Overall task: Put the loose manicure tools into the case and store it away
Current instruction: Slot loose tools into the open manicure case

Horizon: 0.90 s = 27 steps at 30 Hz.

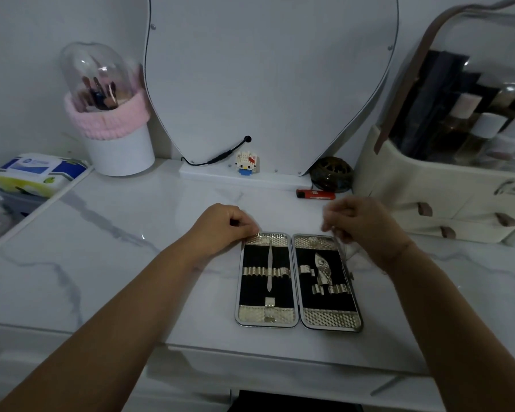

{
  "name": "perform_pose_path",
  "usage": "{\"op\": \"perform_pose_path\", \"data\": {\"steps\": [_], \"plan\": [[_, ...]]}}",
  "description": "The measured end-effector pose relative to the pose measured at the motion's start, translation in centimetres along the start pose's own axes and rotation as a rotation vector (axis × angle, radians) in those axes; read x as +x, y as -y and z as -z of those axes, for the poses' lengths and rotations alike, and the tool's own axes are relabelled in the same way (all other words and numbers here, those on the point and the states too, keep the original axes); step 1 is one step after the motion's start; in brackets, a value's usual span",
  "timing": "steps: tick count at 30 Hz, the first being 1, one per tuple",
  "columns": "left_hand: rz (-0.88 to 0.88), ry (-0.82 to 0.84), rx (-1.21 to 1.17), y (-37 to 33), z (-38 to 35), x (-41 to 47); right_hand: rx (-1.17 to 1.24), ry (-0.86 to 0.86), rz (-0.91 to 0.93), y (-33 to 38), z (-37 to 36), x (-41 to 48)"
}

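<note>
The manicure case [298, 319] lies open flat on the marble tabletop, with silver rims and black lining. A thin metal tool [270, 267] sits in the loops of its left half. A scale-patterned nail clipper [324, 270] sits in the right half. My left hand [225, 226] has curled fingers and its thumb side is against the case's far left corner. My right hand [359, 223] hovers blurred over the far right corner with its fingers curled down. A faint thin shape shows under it, and whether it holds a tool is unclear.
An orange lighter [315, 194] lies just beyond the case. Behind it stand a mirror [268, 84], a small block figure [246, 164] and a dark round bowl [332, 173]. A cream cosmetics organiser with drawers [446, 197] is at right. A brush holder [113, 120] and wipes pack [36, 173] are at left.
</note>
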State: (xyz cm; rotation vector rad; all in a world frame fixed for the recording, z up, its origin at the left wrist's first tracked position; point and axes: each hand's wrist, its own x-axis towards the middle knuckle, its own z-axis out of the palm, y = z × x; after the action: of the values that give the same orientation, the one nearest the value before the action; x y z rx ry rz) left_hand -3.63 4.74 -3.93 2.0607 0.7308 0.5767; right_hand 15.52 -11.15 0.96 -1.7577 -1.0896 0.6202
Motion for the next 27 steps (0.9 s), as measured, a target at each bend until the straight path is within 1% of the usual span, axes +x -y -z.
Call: {"op": "perform_pose_path", "data": {"steps": [2, 4, 10, 13, 18, 21, 23, 27], "plan": [[0.002, -0.002, 0.011, 0.0, 0.0, 0.0, 0.139, 0.098, -0.025, 0.9, -1.9, 0.5], [-0.002, -0.004, 0.024, 0.1, 0.0, 0.0, 0.167, 0.138, -0.037, 1.4, -4.0, 0.9], [-0.012, -0.002, 0.032, 0.2, 0.0, 0.0, 0.221, -0.001, -0.132, 0.6, -7.2, 2.4], [-0.001, -0.002, 0.049, 0.5, 0.0, 0.3, 0.131, -0.026, -0.096, 0.0, -7.4, 2.6], [0.007, -0.005, 0.042, 0.5, -0.1, 0.2, -0.046, -0.017, -0.001, -0.5, -7.3, 2.6], [0.001, -0.004, 0.047, 0.5, -0.1, 0.2, -0.268, -0.040, 0.119, -1.3, -7.0, 2.8], [-0.004, 0.001, 0.049, 0.5, 0.0, 0.2, -0.355, -0.020, 0.172, -1.4, -6.7, 2.6], [-0.002, 0.008, 0.055, 0.4, 0.0, 0.1, -0.413, 0.047, 0.206, -1.1, -6.4, 2.2]]}}
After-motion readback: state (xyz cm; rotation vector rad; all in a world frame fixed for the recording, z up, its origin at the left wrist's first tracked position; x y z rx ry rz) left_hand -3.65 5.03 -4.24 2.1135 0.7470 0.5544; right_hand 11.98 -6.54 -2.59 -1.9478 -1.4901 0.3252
